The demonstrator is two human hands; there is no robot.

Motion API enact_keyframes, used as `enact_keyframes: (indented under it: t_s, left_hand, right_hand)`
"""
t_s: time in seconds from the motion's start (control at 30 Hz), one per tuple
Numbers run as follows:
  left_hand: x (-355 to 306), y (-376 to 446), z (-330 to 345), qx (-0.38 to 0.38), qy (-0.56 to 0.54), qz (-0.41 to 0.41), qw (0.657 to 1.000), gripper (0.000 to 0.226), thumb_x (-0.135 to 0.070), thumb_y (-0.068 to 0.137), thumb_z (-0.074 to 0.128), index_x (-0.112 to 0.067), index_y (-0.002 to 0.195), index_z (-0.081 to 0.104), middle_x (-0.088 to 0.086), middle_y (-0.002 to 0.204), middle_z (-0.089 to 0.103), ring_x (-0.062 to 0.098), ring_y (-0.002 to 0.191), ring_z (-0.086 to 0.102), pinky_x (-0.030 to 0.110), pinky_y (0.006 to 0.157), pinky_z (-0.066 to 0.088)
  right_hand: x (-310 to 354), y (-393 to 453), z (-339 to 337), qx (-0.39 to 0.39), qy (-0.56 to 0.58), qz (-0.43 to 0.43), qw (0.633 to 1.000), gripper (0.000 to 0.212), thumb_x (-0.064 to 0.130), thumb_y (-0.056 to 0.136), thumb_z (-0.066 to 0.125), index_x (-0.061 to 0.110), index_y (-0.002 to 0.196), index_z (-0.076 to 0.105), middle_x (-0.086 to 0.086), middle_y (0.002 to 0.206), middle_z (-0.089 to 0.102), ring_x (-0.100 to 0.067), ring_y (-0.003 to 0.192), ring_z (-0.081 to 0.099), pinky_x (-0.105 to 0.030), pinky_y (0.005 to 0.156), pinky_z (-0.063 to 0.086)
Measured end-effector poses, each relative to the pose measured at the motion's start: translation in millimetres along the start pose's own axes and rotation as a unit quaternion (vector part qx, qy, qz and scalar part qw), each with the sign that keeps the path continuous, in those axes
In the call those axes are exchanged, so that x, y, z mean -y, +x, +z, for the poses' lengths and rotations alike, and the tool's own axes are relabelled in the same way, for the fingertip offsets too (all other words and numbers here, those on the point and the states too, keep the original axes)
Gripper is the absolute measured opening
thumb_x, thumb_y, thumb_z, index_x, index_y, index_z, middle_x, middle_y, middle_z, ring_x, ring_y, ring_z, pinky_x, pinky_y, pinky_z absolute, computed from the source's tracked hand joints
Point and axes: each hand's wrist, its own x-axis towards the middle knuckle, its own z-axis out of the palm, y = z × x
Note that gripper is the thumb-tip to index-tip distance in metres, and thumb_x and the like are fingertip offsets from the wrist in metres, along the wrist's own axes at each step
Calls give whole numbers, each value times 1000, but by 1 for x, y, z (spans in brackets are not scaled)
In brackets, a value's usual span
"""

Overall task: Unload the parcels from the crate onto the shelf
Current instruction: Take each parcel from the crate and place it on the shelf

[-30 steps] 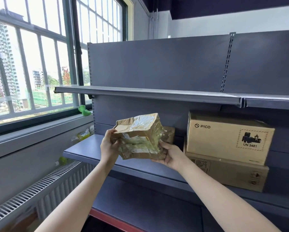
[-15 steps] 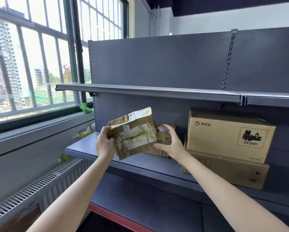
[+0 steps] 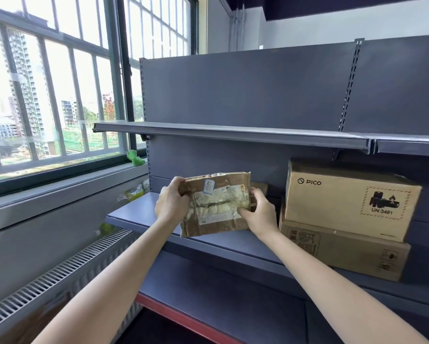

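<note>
both hands, left [image 3: 171, 202] & right [image 3: 261, 214], grip a brown parcel [image 3: 214, 204] upright over the shelf [image 3: 144, 209] near its left end.

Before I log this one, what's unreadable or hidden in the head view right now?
- Crate: out of frame, so remaining parcels are unknown.
- Label on the held parcel: too blurred and crumpled to read.
- Small parcel behind it: mostly hidden by the held parcel and right hand.
- Held parcel's bottom edge: unclear whether it touches the shelf.
- Left hand fingertips: behind the parcel.
</note>
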Motion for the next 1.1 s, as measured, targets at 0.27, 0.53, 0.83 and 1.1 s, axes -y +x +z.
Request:
enact_keyframes:
  t_s: [0.27, 0.53, 0.83, 1.1]
  left_hand:
    - [7, -10, -1, 61, -100, -2, 993, 61, -17, 82, 64, -28, 135, 36, 8, 109, 54, 26, 94, 57, 40, 83, 52]
    - [37, -38, 18, 158, -95, -53, 981, 55, -14, 80, 69, -14, 130, 45, 9, 117, 58, 22, 100, 55, 33, 88, 48]
    - [67, -60, 42, 175, -63, -72, 980, 41, -2, 75, 60, -25, 108, 52, -11, 77, 60, 10, 64, 57, 20, 51, 43]
    - [85, -68, 74, 209, -34, -109, 971, 42, -4, 73, 60, -27, 107, 53, -5, 93, 65, 18, 75, 61, 35, 68, 51]
  right_hand:
    - [-14, -11, 3, -11, -11, 83, 996, 51, 18, 79, 70, 9, 125, 48, 4, 94, 52, -11, 77, 47, -24, 67, 38]
    - [-30, -20, 4, 31, 13, 178, 983, 69, 20, 78, 69, 11, 139, 36, -10, 141, 45, -26, 123, 45, -26, 85, 33]
    - [-57, -42, 15, 84, 9, 244, 966, 61, 16, 76, 70, 11, 130, 45, -5, 122, 57, -22, 103, 56, -33, 84, 48]
    - [-96, -58, 31, 56, 32, 273, 960, 30, 10, 73, 73, 22, 87, 50, 10, 83, 60, -8, 70, 57, -23, 59, 45]
